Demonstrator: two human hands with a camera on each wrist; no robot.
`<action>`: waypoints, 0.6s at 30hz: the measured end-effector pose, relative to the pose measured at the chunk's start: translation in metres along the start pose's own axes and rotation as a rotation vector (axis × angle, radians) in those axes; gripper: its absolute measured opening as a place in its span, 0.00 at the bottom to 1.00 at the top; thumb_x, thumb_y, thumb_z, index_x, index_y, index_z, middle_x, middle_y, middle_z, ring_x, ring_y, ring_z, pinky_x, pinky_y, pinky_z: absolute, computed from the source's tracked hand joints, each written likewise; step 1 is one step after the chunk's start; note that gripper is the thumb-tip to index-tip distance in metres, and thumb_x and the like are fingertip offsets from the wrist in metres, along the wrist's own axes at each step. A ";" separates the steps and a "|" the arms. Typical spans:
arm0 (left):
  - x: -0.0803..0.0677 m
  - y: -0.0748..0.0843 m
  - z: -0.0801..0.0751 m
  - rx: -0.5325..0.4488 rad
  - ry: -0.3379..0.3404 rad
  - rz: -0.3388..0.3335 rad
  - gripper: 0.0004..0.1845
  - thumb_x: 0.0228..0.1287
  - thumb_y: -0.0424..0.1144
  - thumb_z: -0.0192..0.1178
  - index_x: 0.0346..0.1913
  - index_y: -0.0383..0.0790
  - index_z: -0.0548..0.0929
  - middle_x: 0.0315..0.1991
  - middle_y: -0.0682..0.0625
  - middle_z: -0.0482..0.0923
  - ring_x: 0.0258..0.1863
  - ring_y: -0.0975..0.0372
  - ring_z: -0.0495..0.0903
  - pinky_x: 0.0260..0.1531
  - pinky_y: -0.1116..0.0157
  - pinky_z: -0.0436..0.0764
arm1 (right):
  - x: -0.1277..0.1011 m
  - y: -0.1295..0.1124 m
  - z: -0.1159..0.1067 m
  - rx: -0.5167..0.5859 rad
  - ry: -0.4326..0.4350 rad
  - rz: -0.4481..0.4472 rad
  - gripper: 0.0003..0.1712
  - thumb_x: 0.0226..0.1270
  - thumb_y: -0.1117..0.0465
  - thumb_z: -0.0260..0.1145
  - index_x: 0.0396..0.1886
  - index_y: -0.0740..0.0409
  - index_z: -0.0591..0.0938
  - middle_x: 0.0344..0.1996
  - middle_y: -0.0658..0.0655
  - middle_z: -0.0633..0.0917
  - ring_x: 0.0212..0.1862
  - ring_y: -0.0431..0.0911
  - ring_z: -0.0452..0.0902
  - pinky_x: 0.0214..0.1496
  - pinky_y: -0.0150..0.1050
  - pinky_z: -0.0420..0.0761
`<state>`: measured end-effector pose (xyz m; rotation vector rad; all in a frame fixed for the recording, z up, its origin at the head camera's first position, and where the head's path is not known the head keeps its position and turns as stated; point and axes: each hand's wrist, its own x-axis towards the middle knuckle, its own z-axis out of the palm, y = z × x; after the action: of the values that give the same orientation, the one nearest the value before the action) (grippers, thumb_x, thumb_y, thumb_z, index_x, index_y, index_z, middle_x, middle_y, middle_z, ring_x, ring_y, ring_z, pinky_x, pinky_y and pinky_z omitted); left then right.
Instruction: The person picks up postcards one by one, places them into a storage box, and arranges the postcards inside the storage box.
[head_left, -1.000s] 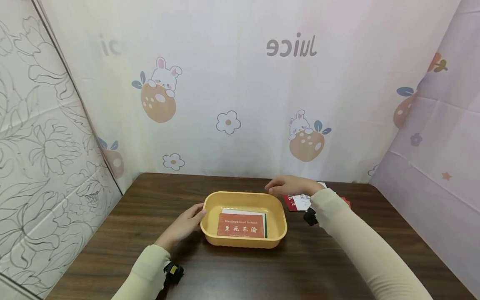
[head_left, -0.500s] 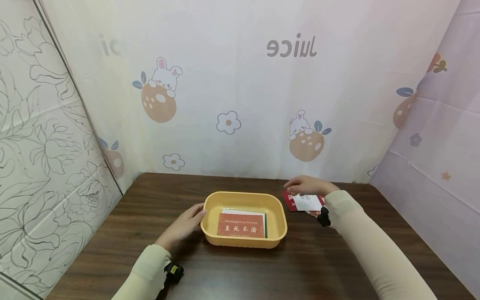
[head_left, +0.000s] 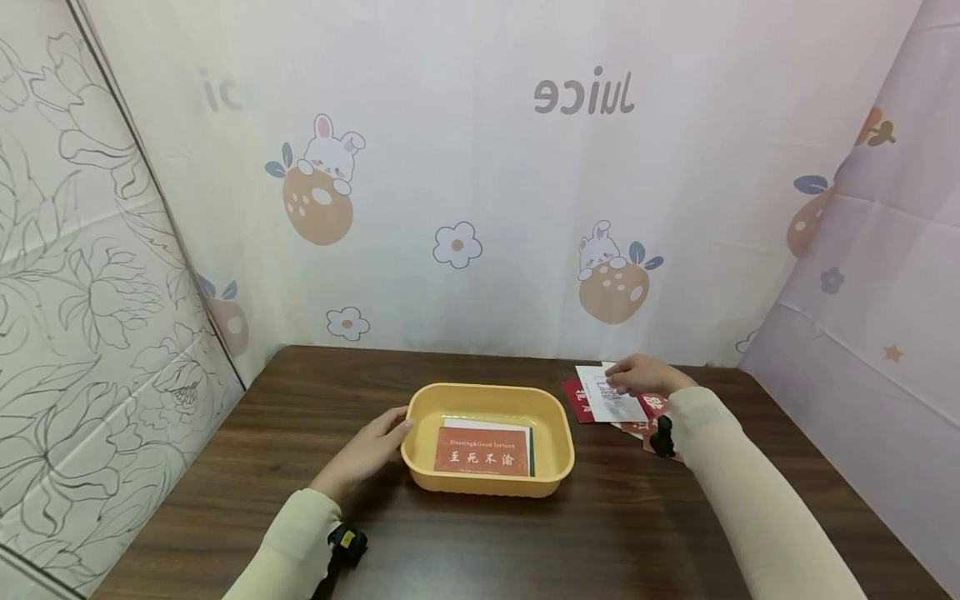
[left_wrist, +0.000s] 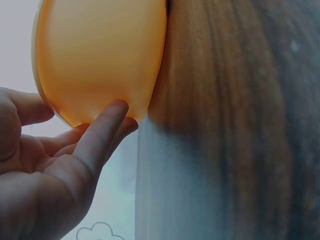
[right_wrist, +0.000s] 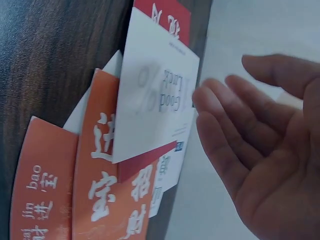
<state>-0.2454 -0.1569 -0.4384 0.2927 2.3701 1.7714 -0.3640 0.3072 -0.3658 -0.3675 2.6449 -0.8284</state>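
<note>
A yellow plastic tray (head_left: 558, 433) stands mid-table with several cards (head_left: 482, 451) inside, the top one orange-red with white lettering. My left hand (head_left: 372, 448) holds the tray's left end, thumb at the rim and fingers against the outer wall (left_wrist: 100, 60). To the right of the tray lies a loose pile of cards. A white "Good Luck" card (right_wrist: 155, 90) is on top, over red and orange cards (right_wrist: 100, 170). Over the far side of this pile is my right hand (head_left: 641, 374); its relaxed fingers (right_wrist: 215, 145) come close to the white card's edge, with nothing in them.
The dark wooden table (head_left: 480, 550) backs onto a printed curtain (head_left: 480, 183). A floral-patterned panel (head_left: 105, 292) borders the left side, and another curtain (head_left: 862, 333) the right. Black wrist cameras are strapped to both wrists.
My right hand has moved right from the tray's far right corner to above the card pile, uncovering more of the white and red cards. The left hand and tray have stayed in place.
</note>
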 end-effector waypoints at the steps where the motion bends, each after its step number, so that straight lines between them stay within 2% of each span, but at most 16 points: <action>1: 0.000 0.000 0.000 0.001 -0.001 0.001 0.25 0.81 0.42 0.48 0.73 0.33 0.66 0.66 0.36 0.71 0.60 0.48 0.76 0.54 0.53 0.81 | 0.000 0.002 0.001 0.002 0.017 0.017 0.25 0.76 0.63 0.58 0.60 0.81 0.74 0.44 0.68 0.83 0.37 0.50 0.78 0.43 0.46 0.82; 4: -0.001 0.000 0.000 0.004 -0.002 0.000 0.25 0.82 0.42 0.48 0.73 0.33 0.65 0.66 0.36 0.71 0.61 0.48 0.76 0.54 0.53 0.81 | 0.002 0.009 0.003 0.020 0.058 0.071 0.24 0.75 0.62 0.60 0.57 0.80 0.76 0.42 0.67 0.84 0.35 0.48 0.78 0.40 0.44 0.82; 8: 0.000 0.000 0.001 0.006 -0.002 0.000 0.25 0.82 0.42 0.47 0.73 0.33 0.65 0.66 0.36 0.71 0.61 0.47 0.76 0.54 0.53 0.81 | 0.006 0.019 0.006 0.037 0.094 0.150 0.24 0.74 0.59 0.63 0.56 0.78 0.78 0.44 0.67 0.84 0.39 0.50 0.79 0.42 0.44 0.82; 15: -0.001 -0.001 0.000 0.024 -0.001 0.011 0.25 0.82 0.42 0.47 0.73 0.32 0.65 0.65 0.35 0.71 0.60 0.47 0.76 0.54 0.52 0.81 | 0.007 0.028 0.009 0.000 0.162 0.264 0.26 0.70 0.55 0.66 0.52 0.76 0.81 0.44 0.67 0.83 0.43 0.55 0.77 0.46 0.49 0.79; 18: -0.001 -0.001 -0.001 0.027 0.000 0.013 0.25 0.82 0.42 0.47 0.73 0.32 0.66 0.65 0.35 0.71 0.60 0.47 0.76 0.53 0.52 0.82 | 0.007 0.030 0.013 0.013 0.198 0.335 0.30 0.68 0.53 0.68 0.54 0.78 0.78 0.45 0.70 0.81 0.44 0.57 0.75 0.46 0.51 0.78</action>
<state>-0.2449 -0.1579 -0.4389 0.3125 2.3995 1.7460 -0.3699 0.3221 -0.3950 0.1689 2.7684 -0.8051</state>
